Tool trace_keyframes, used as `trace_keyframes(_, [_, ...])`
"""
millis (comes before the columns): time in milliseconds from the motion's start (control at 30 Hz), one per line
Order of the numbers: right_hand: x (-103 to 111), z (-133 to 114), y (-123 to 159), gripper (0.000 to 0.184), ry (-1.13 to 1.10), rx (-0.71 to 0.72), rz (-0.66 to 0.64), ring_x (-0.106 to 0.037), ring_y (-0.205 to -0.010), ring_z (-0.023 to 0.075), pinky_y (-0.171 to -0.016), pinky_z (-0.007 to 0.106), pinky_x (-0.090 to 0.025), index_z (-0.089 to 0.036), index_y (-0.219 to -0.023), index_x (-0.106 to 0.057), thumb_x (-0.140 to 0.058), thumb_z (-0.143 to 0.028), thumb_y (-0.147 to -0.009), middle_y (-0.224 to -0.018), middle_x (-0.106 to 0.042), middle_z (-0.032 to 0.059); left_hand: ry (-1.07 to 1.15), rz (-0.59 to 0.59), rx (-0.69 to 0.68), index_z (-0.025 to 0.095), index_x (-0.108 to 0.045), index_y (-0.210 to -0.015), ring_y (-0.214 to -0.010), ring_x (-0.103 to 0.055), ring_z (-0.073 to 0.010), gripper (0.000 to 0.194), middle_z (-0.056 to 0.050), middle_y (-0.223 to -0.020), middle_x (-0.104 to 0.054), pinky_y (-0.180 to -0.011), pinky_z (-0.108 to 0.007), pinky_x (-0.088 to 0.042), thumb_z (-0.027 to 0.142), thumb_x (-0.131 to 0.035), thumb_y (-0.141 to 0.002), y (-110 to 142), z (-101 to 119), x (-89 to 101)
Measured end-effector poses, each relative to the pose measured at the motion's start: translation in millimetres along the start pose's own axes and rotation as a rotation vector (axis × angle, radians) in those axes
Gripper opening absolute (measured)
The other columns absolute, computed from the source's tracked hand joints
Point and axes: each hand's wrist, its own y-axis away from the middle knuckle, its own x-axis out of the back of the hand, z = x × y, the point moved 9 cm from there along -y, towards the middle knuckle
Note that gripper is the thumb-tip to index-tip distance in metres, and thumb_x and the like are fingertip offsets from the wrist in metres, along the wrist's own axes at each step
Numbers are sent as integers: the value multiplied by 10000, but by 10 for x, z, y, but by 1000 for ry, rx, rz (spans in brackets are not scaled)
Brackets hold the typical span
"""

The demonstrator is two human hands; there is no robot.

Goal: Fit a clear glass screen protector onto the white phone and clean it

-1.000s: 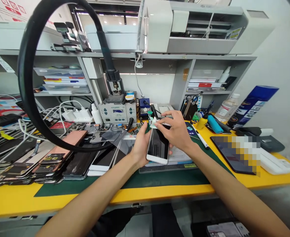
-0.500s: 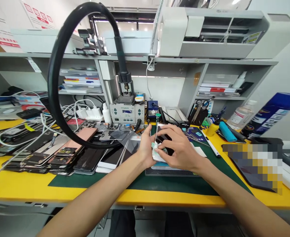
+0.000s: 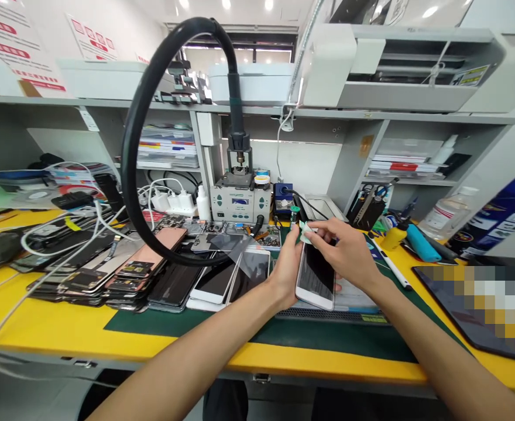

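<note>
A long yellow counter runs beneath both hands, and a grey open-fronted shelf unit stands beyond the fingers. Up on that unit, over to the right of the fingers, sits a bulky white-and-grey machine. A thick black rubbery hose makes a great loop to the left of the fingers. Under the hands lies a flat dark green mat, and on the right a dark flat slab with a glossy face, partly blurred out, rests well apart from them.

Off to the left, stacks of stripped phones and screens crowd together. A grey boxy station with knobs and a small display stands beyond the fingers and a little left, with a slim white marker-like stick to their right.

I can see the left hand wrapped around a white-edged phone with a dark glossy screen, its thumb along the near side and fingertips showing at the opposite edge. It is held tilted above the mat. The right hand reaches over its top end, thumb and fingers pinching a small, crumpled pale green-white piece; its material is too small to tell.
</note>
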Motion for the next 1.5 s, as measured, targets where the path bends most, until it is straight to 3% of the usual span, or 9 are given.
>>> trace_keyframes(133, [-2, 14, -60, 191, 45, 6, 30, -572, -693, 184, -649, 319, -415, -183, -1006, -767, -611, -273, -942, -741, -597, 36, -18, -36, -38, 175, -666, -1204, -775, -721, -252, 619, -101, -863, -742, -742, -349, -546, 626, -307, -976, 20, 26, -57])
trace_keyframes(300, [-49, -103, 4, 202, 41, 103, -24, -596, -759, 193, -674, 322, -424, -172, -1023, -766, -587, -235, -956, -812, -630, 59, 8, 43, 8, 148, -683, -1139, -777, -722, -262, 607, -103, -842, -740, -734, -347, -548, 628, -353, -964, 23, 2, 2])
trace_keyframes(500, [-124, -360, 224, 210, 0, 274, -141, -573, -755, 191, -698, 339, -408, -128, -1020, -755, -575, -209, -951, -817, -641, 81, 131, 155, 23, 127, -691, -942, -731, -709, -253, 542, -81, -732, -705, -702, -325, -549, 600, -425, -944, 2, 25, 113])
trace_keyframes(700, [-187, -522, 355, 214, 21, 326, -243, -542, -727, 183, -680, 339, -372, -133, -960, -753, -600, -279, -927, -790, -619, 71, 99, 285, -22, 165, -610, -686, -598, -675, -226, 506, -35, -505, -570, -573, -286, -528, 562, -441, -949, 62, 117, 241])
trace_keyframes(800, [-190, -609, 388, 201, 9, 368, -233, -555, -727, 180, -676, 335, -364, -145, -935, -753, -586, -256, -925, -782, -630, 66, 69, 316, -22, 140, -664, -774, -609, -686, -240, 533, -67, -564, -630, -574, -309, -543, 584, -425, -946, 85, 157, 252])
trace_keyframes(900, [-204, -671, 413, 204, 7, 414, -229, -556, -717, 177, -670, 332, -372, -143, -919, -751, -574, -241, -934, -782, -643, 67, 53, 321, -54, 90, -708, -963, -678, -713, -264, 597, -134, -750, -725, -637, -356, -576, 595, -388, -953, 83, 219, 253])
trace_keyframes(1100, [-199, -734, 438, 220, 20, 504, -207, -552, -713, 161, -674, 314, -389, -155, -964, -744, -555, -267, -972, -790, -634, 55, 37, 317, -116, 37, -677, -1156, -806, -736, -305, 641, -186, -915, -752, -742, -419, -599, 535, -311, -985, 63, 353, 278])
trace_keyframes(1333, [-143, -650, 390, 220, 25, 486, -140, -532, -679, 149, -670, 318, -388, -166, -929, -755, -567, -271, -974, -756, -610, 38, 34, 382, -160, 36, -650, -1180, -806, -739, -299, 585, -191, -923, -746, -729, -451, -616, 446, -270, -1010, 80, 475, 311])
trace_keyframes(1500, [-76, -469, 299, 162, -101, 362, -188, -592, -752, 166, -667, 298, -413, -175, -934, -777, -652, -278, -928, -769, -638, 44, 13, 367, -162, 17, -645, -1145, -762, -746, -291, 388, -189, -876, -741, -702, -443, -628, 282, -428, -961, 29, 535, 392])
